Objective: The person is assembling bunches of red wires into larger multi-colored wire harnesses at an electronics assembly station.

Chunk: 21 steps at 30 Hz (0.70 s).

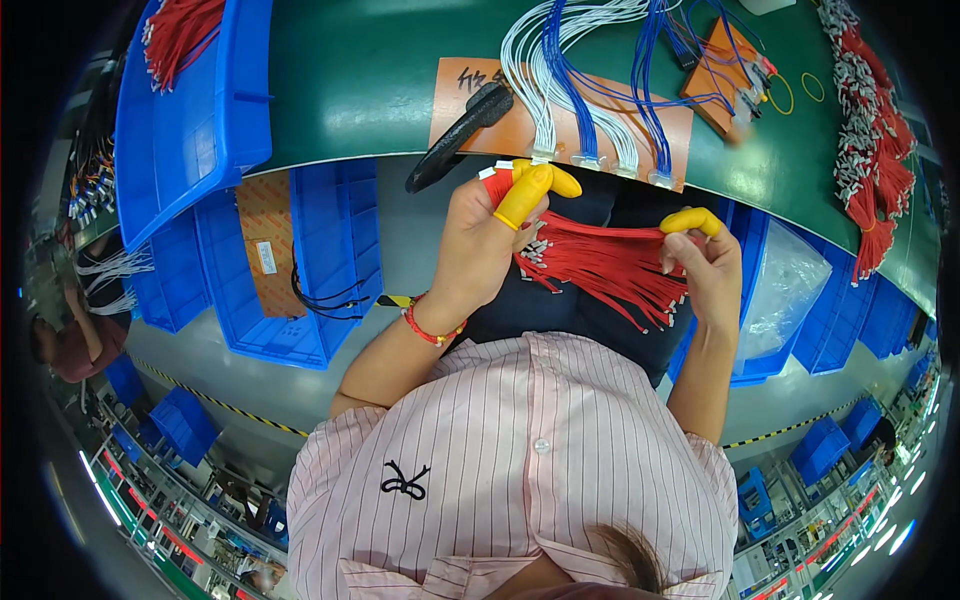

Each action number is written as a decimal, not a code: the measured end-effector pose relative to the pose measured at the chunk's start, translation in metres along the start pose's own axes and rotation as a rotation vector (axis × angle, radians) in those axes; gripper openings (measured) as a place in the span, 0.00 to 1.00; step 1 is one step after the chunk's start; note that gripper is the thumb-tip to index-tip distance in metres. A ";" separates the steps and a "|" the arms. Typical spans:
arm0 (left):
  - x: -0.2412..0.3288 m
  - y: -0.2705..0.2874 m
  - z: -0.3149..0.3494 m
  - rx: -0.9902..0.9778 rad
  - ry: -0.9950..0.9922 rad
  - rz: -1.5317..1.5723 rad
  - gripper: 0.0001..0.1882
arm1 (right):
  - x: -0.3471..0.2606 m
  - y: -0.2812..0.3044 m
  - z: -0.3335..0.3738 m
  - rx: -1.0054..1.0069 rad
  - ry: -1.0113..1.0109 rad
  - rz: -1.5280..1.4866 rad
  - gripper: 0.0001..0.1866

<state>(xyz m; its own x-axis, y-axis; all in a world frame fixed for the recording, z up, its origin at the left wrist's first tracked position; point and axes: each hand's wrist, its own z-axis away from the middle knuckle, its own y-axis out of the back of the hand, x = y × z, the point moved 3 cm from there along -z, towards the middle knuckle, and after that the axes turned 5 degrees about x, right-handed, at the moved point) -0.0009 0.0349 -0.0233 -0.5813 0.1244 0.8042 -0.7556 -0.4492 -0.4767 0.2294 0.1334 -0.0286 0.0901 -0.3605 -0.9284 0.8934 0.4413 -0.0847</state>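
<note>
A bundle of thin red wires point(605, 262) with small silvery-white ends stretches between my hands, below the table's front edge. My left hand point(488, 235), with yellow finger cots on its thumb and a finger, is closed round the left part of the bundle. Red wire and a white tip point(487, 172) stick out past its fingers. My right hand point(708, 268) pinches some of the wires at their right end; a yellow cot covers one finger. Just above my left fingertips, white wires point(538, 110) end in a white connector at the orange board's point(460, 110) front edge.
Blue wires point(575, 100) also lie over the board, beside a black-handled tool point(458, 137). An orange block point(715, 85) stands farther right on the green table point(370, 80). More red wires point(875, 160) lie far right. Blue bins point(340, 250) stand left and right.
</note>
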 end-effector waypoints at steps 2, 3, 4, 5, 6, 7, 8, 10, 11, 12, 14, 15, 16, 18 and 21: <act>0.000 0.001 0.000 0.025 0.006 -0.008 0.14 | 0.002 -0.001 0.001 0.001 0.017 -0.302 0.07; 0.001 0.000 0.001 0.041 0.021 -0.011 0.14 | 0.003 -0.005 0.002 -0.015 0.005 -0.367 0.08; 0.002 0.000 0.001 0.057 0.037 -0.015 0.14 | 0.005 -0.008 0.003 -0.030 -0.007 -0.434 0.08; 0.002 0.000 0.001 0.055 0.019 -0.021 0.14 | 0.007 -0.013 0.004 -0.044 -0.018 -0.501 0.08; 0.002 0.000 0.000 0.053 0.002 -0.026 0.13 | 0.007 -0.020 0.002 -0.032 0.023 -0.465 0.09; 0.002 -0.001 -0.001 0.049 -0.016 -0.029 0.13 | 0.006 -0.026 0.002 -0.023 0.023 -0.433 0.09; 0.002 -0.002 -0.001 0.064 -0.027 -0.025 0.13 | 0.004 -0.032 0.001 -0.014 0.023 -0.402 0.09; 0.001 -0.006 -0.001 0.093 -0.050 -0.010 0.12 | -0.003 -0.043 0.000 -0.013 0.081 -0.235 0.11; 0.000 -0.007 -0.001 0.093 -0.031 0.051 0.12 | -0.005 -0.046 -0.001 -0.007 0.074 -0.228 0.12; 0.000 -0.007 -0.001 0.094 -0.012 0.112 0.12 | -0.007 -0.047 -0.001 -0.001 0.068 -0.220 0.13; 0.002 -0.007 -0.001 0.068 0.024 0.207 0.12 | -0.015 -0.052 -0.002 0.060 0.099 -0.164 0.15; 0.002 -0.006 -0.002 0.020 0.053 0.199 0.13 | -0.016 -0.053 -0.002 0.069 0.103 -0.141 0.15; 0.005 -0.003 -0.003 -0.028 0.077 0.190 0.13 | -0.018 -0.053 -0.003 0.077 0.110 -0.119 0.15; 0.010 0.004 -0.004 -0.124 0.119 0.144 0.17 | -0.021 -0.053 -0.005 0.093 0.118 -0.084 0.15; 0.020 0.008 0.005 -0.100 0.174 0.224 0.21 | -0.020 -0.053 -0.008 0.099 0.109 -0.071 0.15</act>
<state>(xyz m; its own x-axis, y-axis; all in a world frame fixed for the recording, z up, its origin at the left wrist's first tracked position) -0.0169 0.0300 -0.0091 -0.7733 0.1860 0.6062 -0.6239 -0.3940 -0.6749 0.1773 0.1237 -0.0081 -0.0181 -0.2940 -0.9556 0.9354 0.3326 -0.1200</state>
